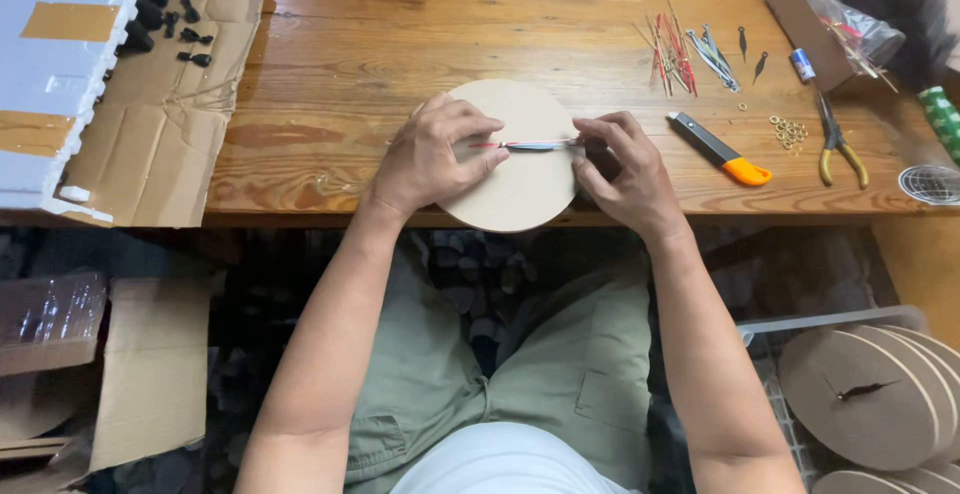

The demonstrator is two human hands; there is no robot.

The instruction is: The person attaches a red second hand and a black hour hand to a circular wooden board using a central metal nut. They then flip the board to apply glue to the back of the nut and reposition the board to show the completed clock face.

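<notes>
Fingers of your left hand (432,157) and right hand (622,168) pinch the thin clock hands (527,144) over the round disc (512,194), which overhangs the wooden table's (400,44) near edge. Bare wood lies behind it; knife (720,149), pliers (838,139) sit rightward, cardboard (160,124) leftward.

Colours on the brown wooden desk (400,44)
A pale beige disc (515,189) is seen centrally; an orange-tipped black knife (720,150) at three o'clock.

Head camera, steeply downward (close), over table edge (300,216)
</notes>
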